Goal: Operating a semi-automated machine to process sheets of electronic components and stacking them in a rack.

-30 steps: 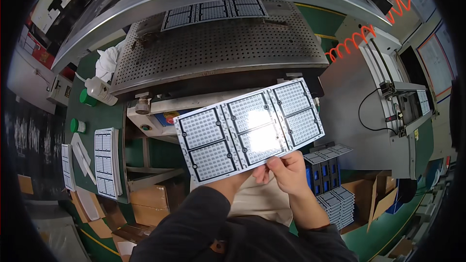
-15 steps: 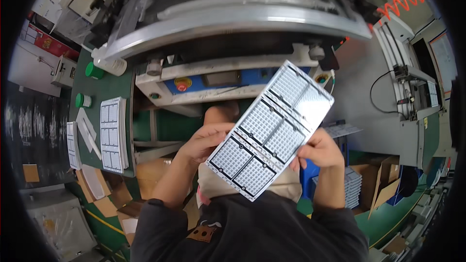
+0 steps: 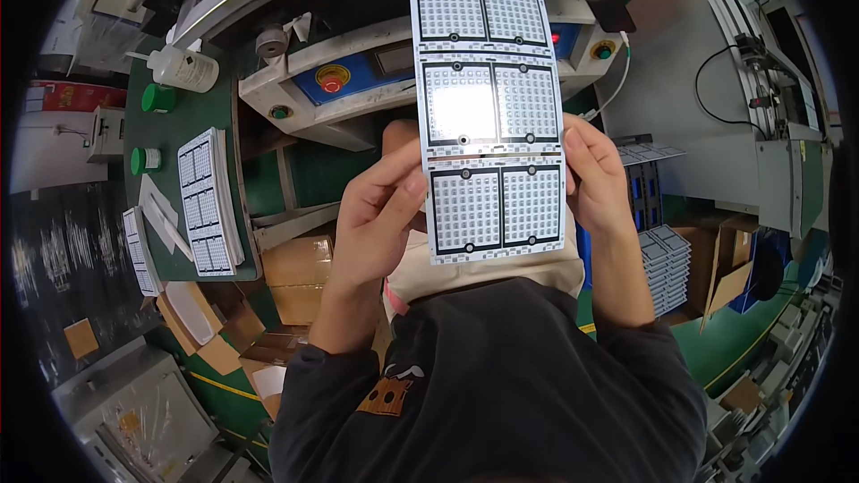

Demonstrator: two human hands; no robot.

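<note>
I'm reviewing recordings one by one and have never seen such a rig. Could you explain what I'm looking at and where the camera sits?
There is no robot here: these are a person's two bare hands. The view comes from the left of two fisheye cameras worn on the head, looking down, so straight edges look bent.

The left hand and right hand hold a white panel by its two long edges. Its face shows six black-framed grids.

On the green bench at the left lie a stack of similar panels, a white bottle and a green-capped jar. Beyond the hands is a blue control panel with a red button.
</note>
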